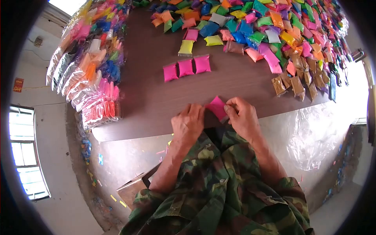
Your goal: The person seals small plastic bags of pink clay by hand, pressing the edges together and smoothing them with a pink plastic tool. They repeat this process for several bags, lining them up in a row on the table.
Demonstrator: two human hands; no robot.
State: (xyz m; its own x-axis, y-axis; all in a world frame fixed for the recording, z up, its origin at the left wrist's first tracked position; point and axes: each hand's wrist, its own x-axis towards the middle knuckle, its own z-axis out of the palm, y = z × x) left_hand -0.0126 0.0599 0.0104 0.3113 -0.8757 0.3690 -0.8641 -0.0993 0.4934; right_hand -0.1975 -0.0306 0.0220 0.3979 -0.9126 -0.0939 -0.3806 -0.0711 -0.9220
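Between my hands, just over the table's near edge, is a small bright pink packet [217, 107], tilted so one corner points away from me. My right hand [241, 115] pinches its right side between thumb and fingers. At its left edge, my left hand [189, 122] has its fingers curled and pressed together against the packet; the fingertips are partly hidden. Farther up the table lie three similar pink packets [186, 67] side by side in a row. A yellow packet [185, 48] lies just beyond them.
Many coloured packets [246, 29] are heaped along the back and right of the brown table [145, 90]. Brown packets [297, 86] lie at the right edge. Clear bags of packed colours [94, 74] are stacked at left. A cardboard box [135, 188] stands on the floor.
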